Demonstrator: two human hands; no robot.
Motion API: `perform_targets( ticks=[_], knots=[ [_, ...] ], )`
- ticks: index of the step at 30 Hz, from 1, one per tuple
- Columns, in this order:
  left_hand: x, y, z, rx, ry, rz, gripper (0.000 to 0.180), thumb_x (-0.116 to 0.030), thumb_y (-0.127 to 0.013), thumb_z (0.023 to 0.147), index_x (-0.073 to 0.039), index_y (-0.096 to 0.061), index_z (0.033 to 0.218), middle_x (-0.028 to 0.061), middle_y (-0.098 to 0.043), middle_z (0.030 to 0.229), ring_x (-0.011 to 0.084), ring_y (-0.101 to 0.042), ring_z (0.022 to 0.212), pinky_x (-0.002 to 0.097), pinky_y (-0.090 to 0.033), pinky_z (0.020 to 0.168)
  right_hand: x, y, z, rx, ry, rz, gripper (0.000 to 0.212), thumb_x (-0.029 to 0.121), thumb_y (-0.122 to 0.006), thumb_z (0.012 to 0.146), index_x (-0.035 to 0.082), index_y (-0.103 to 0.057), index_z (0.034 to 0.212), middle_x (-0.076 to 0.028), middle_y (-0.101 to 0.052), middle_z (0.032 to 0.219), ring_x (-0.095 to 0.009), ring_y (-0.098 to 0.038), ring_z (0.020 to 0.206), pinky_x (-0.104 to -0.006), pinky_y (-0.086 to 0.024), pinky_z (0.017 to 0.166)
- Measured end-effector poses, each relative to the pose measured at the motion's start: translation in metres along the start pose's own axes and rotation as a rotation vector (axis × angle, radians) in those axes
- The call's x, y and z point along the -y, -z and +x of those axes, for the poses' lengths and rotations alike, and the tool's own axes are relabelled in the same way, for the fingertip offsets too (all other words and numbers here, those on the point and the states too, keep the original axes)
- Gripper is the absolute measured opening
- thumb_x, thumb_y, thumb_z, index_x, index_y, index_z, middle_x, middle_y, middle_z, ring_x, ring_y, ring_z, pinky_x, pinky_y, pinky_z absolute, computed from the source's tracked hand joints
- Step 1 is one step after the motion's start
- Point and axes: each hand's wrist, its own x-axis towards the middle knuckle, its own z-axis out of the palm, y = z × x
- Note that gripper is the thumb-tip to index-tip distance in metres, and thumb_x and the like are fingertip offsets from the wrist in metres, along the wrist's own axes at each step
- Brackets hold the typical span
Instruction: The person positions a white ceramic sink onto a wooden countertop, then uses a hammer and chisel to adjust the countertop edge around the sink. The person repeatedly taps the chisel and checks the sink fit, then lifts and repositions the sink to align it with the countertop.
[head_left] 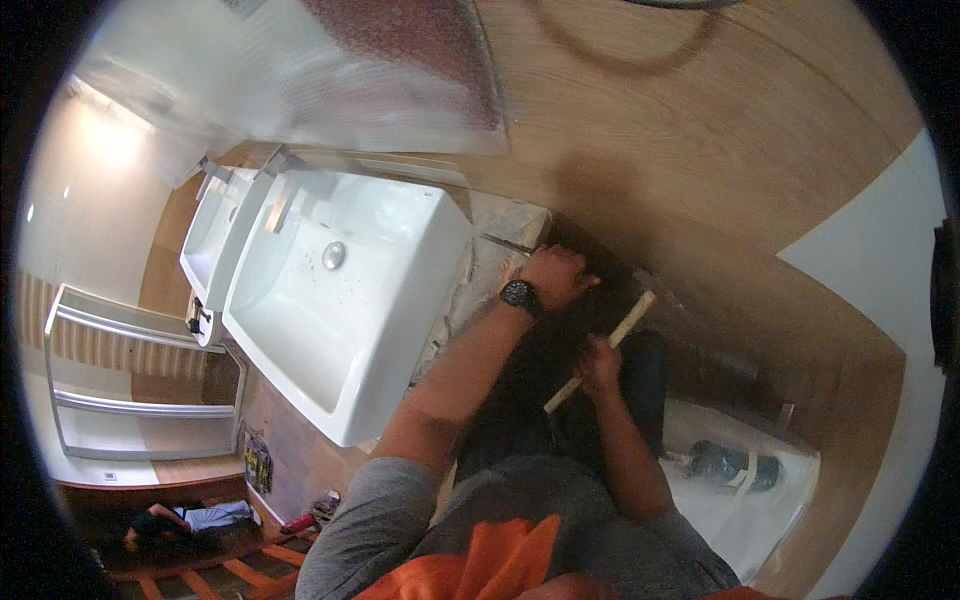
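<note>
My left hand (560, 277), with a dark watch on its wrist, is closed at the worktop's broken end, right of the white basin (300, 300). A thin dark chisel-like bar (507, 243) runs from its fingers over the rough pale surface (515, 218); its far end lies on that surface. Lower and to the right, my right hand (598, 368) is wrapped round a light wooden handle (630, 320), held at a slant. Whatever head the handle has, I cannot make it out in the dark. The two hands are apart.
A second white basin (215, 235) stands beyond the first. Clear plastic sheeting (400, 80) hangs above them. Wood-look panelling (720, 120) rises ahead. At lower right a white tub (720, 520) holds a dark wrapped bundle (735, 468). Another person (190, 518) is low at the far left.
</note>
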Motion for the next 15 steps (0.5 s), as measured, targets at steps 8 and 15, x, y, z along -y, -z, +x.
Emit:
perform_targets(
  ticks=[8, 15],
  knots=[
    [0.041, 0.030, -0.118, -0.194, -0.361, -0.074, 0.028, -0.023, -0.082, 0.080, -0.008, -0.062, 0.067, 0.0094, -0.056, 0.070, 0.0310, -0.059, 0.077, 0.0447, -0.051, 0.079, 0.018, -0.006, -0.014, 0.101, -0.018, 0.040, 0.030, 0.014, -0.066, 0.089, 0.017, -0.044, 0.069, 0.003, -0.036, 0.050, -0.012, -0.036, 0.037, -0.0321, -0.033, 0.037],
    [-0.026, 0.049, -0.045, -0.243, -0.080, 0.035, 0.040, -0.038, -0.074, 0.087, -0.005, -0.064, 0.067, 0.0153, -0.061, 0.074, 0.0360, -0.062, 0.076, 0.0473, -0.052, 0.076, 0.011, -0.005, -0.002, 0.105, 0.069, -0.071, 0.031, 0.016, -0.063, 0.093, 0.016, -0.043, 0.070, 0.000, -0.040, 0.052, -0.014, -0.038, 0.037, -0.0339, -0.032, 0.036]
  ],
)
